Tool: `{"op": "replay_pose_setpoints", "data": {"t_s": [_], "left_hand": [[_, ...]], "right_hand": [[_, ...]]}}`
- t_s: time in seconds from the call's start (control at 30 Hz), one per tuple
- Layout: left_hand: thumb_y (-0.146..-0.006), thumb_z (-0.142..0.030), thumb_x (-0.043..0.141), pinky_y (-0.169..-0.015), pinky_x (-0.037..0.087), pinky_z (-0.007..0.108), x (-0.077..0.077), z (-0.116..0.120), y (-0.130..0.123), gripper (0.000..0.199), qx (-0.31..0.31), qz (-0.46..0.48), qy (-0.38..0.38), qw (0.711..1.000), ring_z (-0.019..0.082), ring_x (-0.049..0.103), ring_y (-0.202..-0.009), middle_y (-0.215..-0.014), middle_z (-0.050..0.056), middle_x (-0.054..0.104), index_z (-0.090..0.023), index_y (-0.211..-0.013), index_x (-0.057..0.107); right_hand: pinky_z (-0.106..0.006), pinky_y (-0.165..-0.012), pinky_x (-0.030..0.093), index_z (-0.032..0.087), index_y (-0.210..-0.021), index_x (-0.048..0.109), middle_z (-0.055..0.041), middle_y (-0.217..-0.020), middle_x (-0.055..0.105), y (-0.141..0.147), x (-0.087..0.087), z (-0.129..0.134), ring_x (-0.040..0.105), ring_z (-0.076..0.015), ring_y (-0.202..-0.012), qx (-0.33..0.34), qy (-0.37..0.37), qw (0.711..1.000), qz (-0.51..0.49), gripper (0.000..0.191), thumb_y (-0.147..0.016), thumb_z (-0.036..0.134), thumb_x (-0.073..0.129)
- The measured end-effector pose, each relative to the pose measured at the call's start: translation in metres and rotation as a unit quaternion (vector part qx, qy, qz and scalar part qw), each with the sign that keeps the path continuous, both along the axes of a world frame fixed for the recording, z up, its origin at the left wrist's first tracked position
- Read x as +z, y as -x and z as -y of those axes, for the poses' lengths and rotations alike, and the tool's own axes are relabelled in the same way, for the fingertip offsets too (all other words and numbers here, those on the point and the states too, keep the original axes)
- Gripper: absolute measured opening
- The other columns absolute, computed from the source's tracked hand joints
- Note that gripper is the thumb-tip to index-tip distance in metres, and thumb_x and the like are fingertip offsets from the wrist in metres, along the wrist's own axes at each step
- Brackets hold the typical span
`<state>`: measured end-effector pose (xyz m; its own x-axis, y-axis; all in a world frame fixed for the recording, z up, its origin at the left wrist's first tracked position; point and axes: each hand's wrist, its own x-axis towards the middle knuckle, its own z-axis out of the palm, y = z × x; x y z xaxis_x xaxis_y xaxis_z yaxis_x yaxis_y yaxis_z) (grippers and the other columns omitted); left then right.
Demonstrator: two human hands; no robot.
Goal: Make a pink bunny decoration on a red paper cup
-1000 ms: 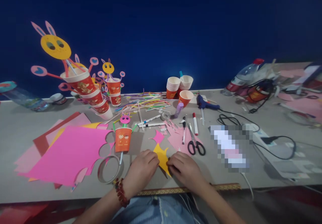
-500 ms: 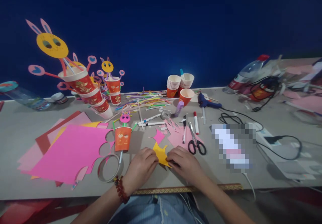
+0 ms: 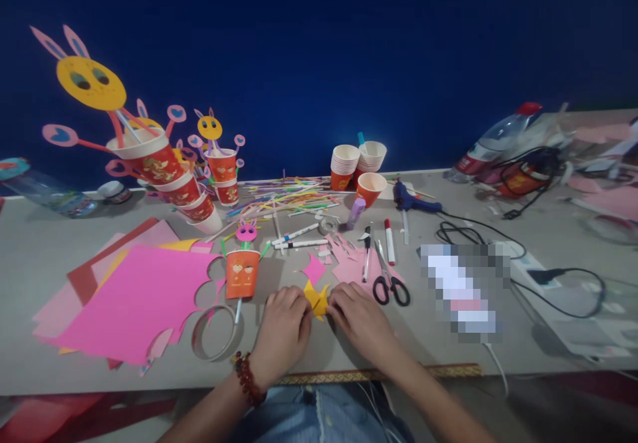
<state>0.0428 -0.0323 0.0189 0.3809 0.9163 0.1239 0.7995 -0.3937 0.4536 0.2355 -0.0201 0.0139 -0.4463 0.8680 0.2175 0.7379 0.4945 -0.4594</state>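
A yellow paper scrap [image 3: 317, 299] with pointed, curved-in edges sits low over the table between my hands, a dark crease or slit across its middle. Its left edge is pinched in my left hand [image 3: 284, 327], fingers closed. My right hand [image 3: 359, 320], also closed, grips the opposite edge; the fingertips partly hide the paper. Just beyond lies a small pink scrap [image 3: 314, 268]. Black-handled scissors [image 3: 391, 289] rest right of my right hand. An orange paper cup figure [image 3: 242, 277] with a pink face stands left of my left hand, near a tape roll [image 3: 214, 333].
Pink sheets [image 3: 134, 297] lie at left, with cup figures [image 3: 157, 157] behind. Straws [image 3: 294, 194], stacked cups [image 3: 343, 164] and a glue gun [image 3: 416, 200] occupy the back. A blurred-out device [image 3: 458, 290], a power strip [image 3: 543, 303] and cables are at right.
My hands have come closer together on the yellow scrap, which now looks smaller and creased or slit. The view has shifted slightly; the other things stay put.
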Motion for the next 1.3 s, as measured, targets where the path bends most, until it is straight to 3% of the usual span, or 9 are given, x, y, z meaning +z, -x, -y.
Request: {"op": "replay_pose_setpoints", "data": {"t_s": [0.23, 0.37, 0.57, 0.77, 0.87, 0.97, 1.1, 1.2, 1.3], "left_hand": [[-0.093, -0.018, 0.051, -0.078, 0.042, 0.037, -0.001, -0.001, 0.002, 0.009, 0.008, 0.058, -0.004, 0.998, 0.023, 0.058, -0.092, -0.096, 0.006, 0.064, -0.019, -0.089, 0.059], [-0.095, -0.014, 0.047, -0.083, 0.047, 0.036, -0.001, -0.002, 0.005, 0.012, -0.007, 0.172, 0.0, 0.985, 0.021, 0.061, -0.099, -0.105, 0.007, 0.067, -0.02, -0.095, 0.058], [-0.092, -0.01, 0.051, -0.095, 0.049, 0.034, 0.007, -0.003, 0.011, 0.014, -0.017, 0.285, -0.058, 0.957, 0.019, 0.059, -0.111, -0.114, 0.009, 0.063, -0.02, -0.095, 0.06], [-0.089, -0.01, 0.057, -0.09, 0.051, 0.034, 0.028, -0.016, 0.016, 0.01, -0.004, 0.331, -0.092, 0.939, 0.019, 0.061, -0.104, -0.108, 0.008, 0.063, -0.02, -0.089, 0.061], [-0.089, -0.014, 0.058, -0.087, 0.052, 0.035, 0.028, -0.023, 0.013, 0.006, 0.005, 0.403, -0.062, 0.913, 0.021, 0.061, -0.103, -0.104, 0.009, 0.063, -0.019, -0.088, 0.06], [-0.09, -0.018, 0.058, -0.085, 0.053, 0.033, 0.022, -0.027, 0.007, 0.002, 0.026, 0.488, 0.011, 0.872, 0.02, 0.062, -0.099, -0.103, 0.008, 0.063, -0.019, -0.091, 0.058], [-0.086, -0.023, 0.064, -0.08, 0.054, 0.03, 0.012, -0.031, 0.003, 0.021, 0.069, 0.538, 0.119, 0.832, 0.018, 0.064, -0.089, -0.097, 0.007, 0.065, -0.018, -0.105, 0.057], [-0.088, -0.026, 0.063, -0.081, 0.053, 0.031, 0.006, -0.031, 0.004, 0.021, 0.069, 0.51, 0.127, 0.848, 0.019, 0.064, -0.09, -0.096, 0.008, 0.066, -0.018, -0.107, 0.059], [-0.091, -0.025, 0.059, -0.085, 0.052, 0.032, 0.002, -0.028, 0.005, 0.032, 0.06, 0.468, 0.089, 0.877, 0.019, 0.064, -0.094, -0.101, 0.007, 0.066, -0.021, -0.122, 0.054]], "right_hand": [[-0.037, -0.072, 0.046, 0.02, -0.087, 0.054, -0.0072, -0.087, 0.062, 0.007, -0.002, -0.001, 0.057, -0.0239, -0.08, -0.014, 0.004, 1.0, 0.0, 0.014, -0.097, 0.016, 0.045], [-0.036, -0.075, 0.048, 0.021, -0.093, 0.054, -0.0079, -0.092, 0.064, 0.006, 0.002, 0.003, 0.061, -0.0229, -0.084, -0.014, 0.03, 0.993, -0.116, 0.013, -0.099, 0.019, 0.042], [-0.034, -0.084, 0.05, 0.023, -0.094, 0.06, -0.0079, -0.098, 0.064, 0.006, 0.02, 0.001, 0.061, -0.0221, -0.097, 0.003, 0.015, 0.954, -0.301, 0.008, -0.094, 0.02, 0.052], [-0.027, -0.067, 0.055, 0.021, -0.08, 0.06, -0.0057, -0.088, 0.065, 0.019, 0.033, -0.013, 0.065, -0.0181, -0.08, -0.018, 0.11, 0.894, -0.434, 0.011, -0.088, 0.027, 0.064], [-0.025, -0.063, 0.055, 0.02, -0.077, 0.058, -0.0037, -0.084, 0.064, 0.027, 0.032, -0.02, 0.065, -0.0156, -0.073, -0.027, 0.107, 0.869, -0.483, 0.015, -0.088, 0.028, 0.064], [-0.026, -0.063, 0.054, 0.02, -0.078, 0.058, -0.0034, -0.081, 0.063, 0.031, 0.025, -0.026, 0.064, -0.0155, -0.071, -0.028, 0.088, 0.865, -0.493, 0.013, -0.089, 0.026, 0.063], [-0.028, -0.066, 0.053, 0.021, -0.079, 0.059, -0.0036, -0.078, 0.063, 0.031, 0.014, -0.032, 0.063, -0.0174, -0.076, -0.02, 0.074, 0.872, -0.483, 0.011, -0.089, 0.024, 0.063], [-0.027, -0.066, 0.053, 0.021, -0.079, 0.059, -0.0034, -0.078, 0.062, 0.029, 0.009, -0.032, 0.062, -0.0174, -0.076, -0.016, 0.075, 0.875, -0.478, 0.011, -0.088, 0.024, 0.064], [-0.025, -0.06, 0.053, 0.021, -0.079, 0.059, -0.0031, -0.08, 0.06, 0.029, 0.008, -0.031, 0.061, -0.0159, -0.071, -0.017, 0.112, 0.869, -0.481, 0.013, -0.089, 0.027, 0.064]]}}
